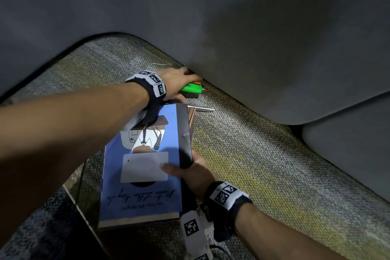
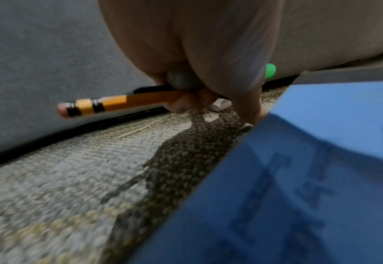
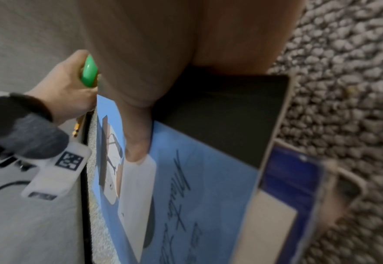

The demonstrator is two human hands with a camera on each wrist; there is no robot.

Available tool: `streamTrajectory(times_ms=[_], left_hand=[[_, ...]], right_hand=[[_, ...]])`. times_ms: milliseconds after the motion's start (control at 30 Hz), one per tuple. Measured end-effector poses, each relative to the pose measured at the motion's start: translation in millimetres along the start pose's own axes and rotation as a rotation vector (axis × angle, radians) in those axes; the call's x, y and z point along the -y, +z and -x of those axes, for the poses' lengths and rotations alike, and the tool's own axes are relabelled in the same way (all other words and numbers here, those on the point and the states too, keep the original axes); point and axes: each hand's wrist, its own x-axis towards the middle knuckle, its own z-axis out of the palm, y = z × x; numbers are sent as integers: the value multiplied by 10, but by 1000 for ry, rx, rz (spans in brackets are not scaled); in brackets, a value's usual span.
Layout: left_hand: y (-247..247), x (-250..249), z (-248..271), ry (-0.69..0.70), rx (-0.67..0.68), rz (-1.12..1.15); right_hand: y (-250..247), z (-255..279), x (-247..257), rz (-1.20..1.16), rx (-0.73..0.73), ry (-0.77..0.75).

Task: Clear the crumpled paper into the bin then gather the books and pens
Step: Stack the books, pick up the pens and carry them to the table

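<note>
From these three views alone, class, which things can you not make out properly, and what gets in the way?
- Head view: the left hand hides most of the pencil and green marker.
- Head view: the blue book covers the books beneath, and part of the silver pen.
- Left wrist view: the cover print is blurred.
- Right wrist view: the right hand hides its own fingers under the stack.
- No bin or paper shows.

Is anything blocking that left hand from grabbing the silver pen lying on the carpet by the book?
Nothing visible lies between them. The silver pen rests in the open on the carpet, just beyond the book corner, close under the left hand. That hand is already full, though, gripping a pencil and a green marker.
</note>
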Motion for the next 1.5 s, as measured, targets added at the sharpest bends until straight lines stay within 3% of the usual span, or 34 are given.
streamTrajectory(times_ms=[300,467,667,800,967,1100,1233,1367,1500], left_hand=[[4,-88,-148,-90,-52,-12],[-10,52,-28,-255,-148,449],[-98,22,21,-367,201,908],[-210,-140,-8,-329,235,655],[-229,-428,-110,-29,136,179],[-124,-663,-177,37,117,-123],[-196,-682,-133,51,71,-112],[-406,-517,124,77,-58,-16],[-468,-315,658,-60,-196,273]], right_hand=[[-7,7,-24,54,17,-23],[-7,-20,-51,89,2,-13],[-13,-8,-36,26,6,2],[-18,2,-16,4,28,-5],[-15,-2,-23,7,1,2],[-10,-38,-56,10,-3,3],[-10,-48,-57,5,-3,5],[-14,-12,-22,64,-16,4],[-10,13,-1,115,-12,-1]])
